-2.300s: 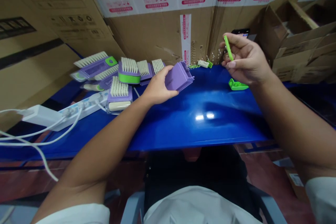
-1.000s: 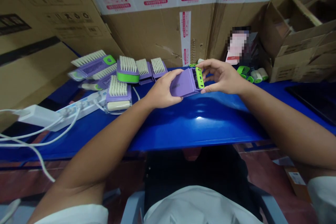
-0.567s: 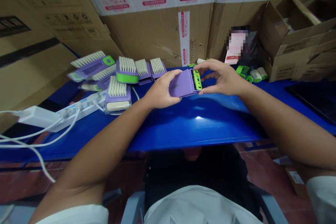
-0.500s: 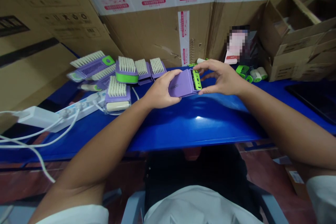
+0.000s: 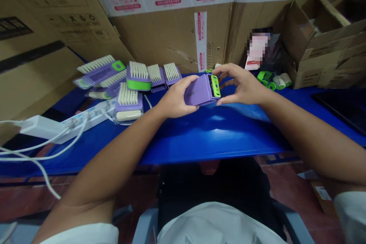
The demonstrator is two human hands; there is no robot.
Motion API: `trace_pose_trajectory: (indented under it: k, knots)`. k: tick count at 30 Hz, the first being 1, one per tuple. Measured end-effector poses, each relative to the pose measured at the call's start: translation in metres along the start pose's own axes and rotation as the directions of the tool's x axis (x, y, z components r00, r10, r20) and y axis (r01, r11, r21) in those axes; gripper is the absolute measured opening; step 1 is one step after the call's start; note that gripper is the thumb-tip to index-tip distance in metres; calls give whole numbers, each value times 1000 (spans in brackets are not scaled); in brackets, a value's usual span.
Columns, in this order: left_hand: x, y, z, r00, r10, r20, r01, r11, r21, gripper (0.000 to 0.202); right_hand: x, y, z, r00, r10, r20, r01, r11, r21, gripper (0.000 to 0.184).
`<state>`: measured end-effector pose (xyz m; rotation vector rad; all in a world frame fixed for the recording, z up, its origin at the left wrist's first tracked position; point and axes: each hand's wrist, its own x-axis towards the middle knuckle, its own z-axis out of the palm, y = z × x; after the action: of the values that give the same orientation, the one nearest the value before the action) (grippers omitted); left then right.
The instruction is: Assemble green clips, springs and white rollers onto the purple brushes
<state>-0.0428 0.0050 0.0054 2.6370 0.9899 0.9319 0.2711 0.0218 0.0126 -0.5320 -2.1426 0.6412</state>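
Note:
My left hand [image 5: 173, 101] grips a purple plastic brush body [image 5: 198, 92] just above the blue table [image 5: 217, 137]. My right hand [image 5: 243, 84] pinches a green end piece [image 5: 215, 85] that sits against the open end of that purple body, thumb below and fingers curled over the top. Both hands are closed around the same assembly at the table's middle.
A pile of purple and green brushes [image 5: 128, 82] with cream bristles lies at the back left. A white power strip [image 5: 65, 122] with cables lies at the left. Small green and white parts [image 5: 273, 80] sit at the back right, with cardboard boxes [image 5: 323, 34] behind them.
My right hand brought a green piece down from the right to the end of the purple body. Over the last second the hands have only shifted slightly.

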Motion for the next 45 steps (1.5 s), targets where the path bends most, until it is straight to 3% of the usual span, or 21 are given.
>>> trace_pose_trajectory:
  k: [9,13,18,28,35,45]
  knots:
    - [0,0,-1,1000,-3,-14,3,999,-46,95,1,-21,-1,999,-24,-31,22,999,-40,56]
    - [0,0,-1,1000,-1,-15,0,999,-37,95,2,-23,2,1000,-27,-11,26,999,-32,48]
    - [0,0,0,999,-10,-34,8,999,-52,95,1,-21,2,999,-44,-1,44,997,-58,43]
    - [-2,-2,2,998,-8,-66,5,999,-43,93,3,-12,-1,970,-236,57,242,923,-300,48]
    - [-1,-2,1,998,-12,-64,10,1000,-29,93,0,-28,-9,990,-142,1,135,941,-309,54]
    - [-4,0,4,994,54,-92,-47,996,74,93,2,-11,1,955,-239,175,291,871,-396,60]
